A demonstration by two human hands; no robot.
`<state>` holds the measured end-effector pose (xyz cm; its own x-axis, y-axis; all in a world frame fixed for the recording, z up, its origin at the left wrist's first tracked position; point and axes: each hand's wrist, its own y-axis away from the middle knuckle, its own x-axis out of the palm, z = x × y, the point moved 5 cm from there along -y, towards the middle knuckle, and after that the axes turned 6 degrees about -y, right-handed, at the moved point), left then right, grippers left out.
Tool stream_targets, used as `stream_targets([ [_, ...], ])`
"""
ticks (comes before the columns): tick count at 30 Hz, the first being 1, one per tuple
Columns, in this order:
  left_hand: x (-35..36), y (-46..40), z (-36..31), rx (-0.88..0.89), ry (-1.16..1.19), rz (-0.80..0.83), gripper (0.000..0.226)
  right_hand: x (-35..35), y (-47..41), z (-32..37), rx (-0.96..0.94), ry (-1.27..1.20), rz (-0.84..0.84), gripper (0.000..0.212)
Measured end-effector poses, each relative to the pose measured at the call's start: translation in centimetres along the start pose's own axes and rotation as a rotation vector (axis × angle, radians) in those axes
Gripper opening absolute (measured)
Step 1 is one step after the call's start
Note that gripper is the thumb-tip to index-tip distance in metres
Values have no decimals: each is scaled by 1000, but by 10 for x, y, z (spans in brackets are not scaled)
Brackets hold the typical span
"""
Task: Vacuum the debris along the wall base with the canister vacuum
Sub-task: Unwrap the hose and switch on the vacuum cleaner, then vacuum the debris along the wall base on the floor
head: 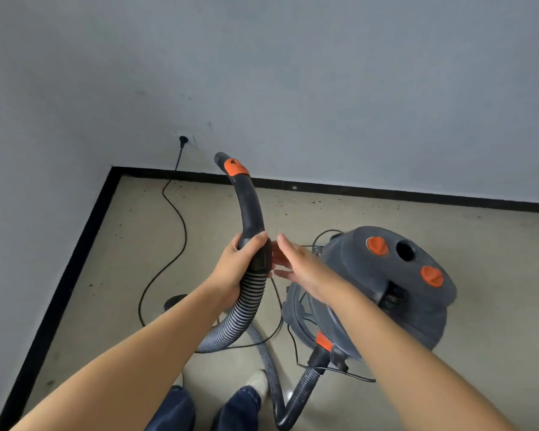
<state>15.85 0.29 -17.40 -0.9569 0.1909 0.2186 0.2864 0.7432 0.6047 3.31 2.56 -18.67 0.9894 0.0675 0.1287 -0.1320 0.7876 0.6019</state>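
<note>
**Hose handle raised in the corner, debris still on the floor**

The left hand [241, 262] grasps the curved grey handle [250, 209] of the vacuum hose at its lower collar, fingers wrapped around it. Above that hand the handle arcs up and away to an orange band [235, 167] and an open tip near the wall. Below the left hand the ribbed hose [246, 309] drops, loops across the floor past the person's shoes [257, 382], and joins the canister at an orange fitting [323, 341].

The right hand [296, 265] is released, fingers straight and spread, just beside the handle's collar; whether its fingertips touch the collar cannot be told.

The vacuum [383, 293] stands on the floor just behind and to the right of the right hand, grey with two orange knobs on its lid.

Beyond both hands, dark specks of debris [311, 202] lie scattered on the beige floor along the black baseboard [386, 191]. To the left of the left hand a black cord [181, 219] runs from a wall socket [183, 139] down over the floor.
</note>
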Motion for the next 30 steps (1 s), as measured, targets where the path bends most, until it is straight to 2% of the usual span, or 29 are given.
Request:
stream_targets([
  [3, -32, 18, -3, 3, -43, 69, 34, 42, -20, 40, -66, -196, 49, 40],
  [7, -74, 41, 10, 45, -78, 91, 48, 101, -47, 52, 8, -141, 22, 26],
  [10, -116, 48, 10, 126, -111, -13, 50, 151, -60, 51, 11, -190, -75, 17],
  [13, -166, 55, 15, 180, -363, -114, 44, 193, -77, 63, -54, -193, -171, 18],
  [16, -223, 62, 27, 151, -606, -211, 41, 236, -98, 78, -90, -161, -192, 17],
  [18, -262, 67, 29, 116, -666, -285, 32, 273, -110, 88, -104, -135, -186, 16],
  [20, -297, 72, 24, 107, -625, -349, 24, 315, -120, 97, -126, -103, -154, 16],
  [22, -325, 74, 19, 96, -500, -348, 17, 357, -130, 105, -150, -57, -91, 15],
  [25, -361, 82, 15, 85, -300, -325, 20, 419, -143, 113, -176, 7, 66, 12],
  [30, -395, 96, 19, 118, -86, -421, 20, 495, -158, 111, -157, 155, 230, 16],
])
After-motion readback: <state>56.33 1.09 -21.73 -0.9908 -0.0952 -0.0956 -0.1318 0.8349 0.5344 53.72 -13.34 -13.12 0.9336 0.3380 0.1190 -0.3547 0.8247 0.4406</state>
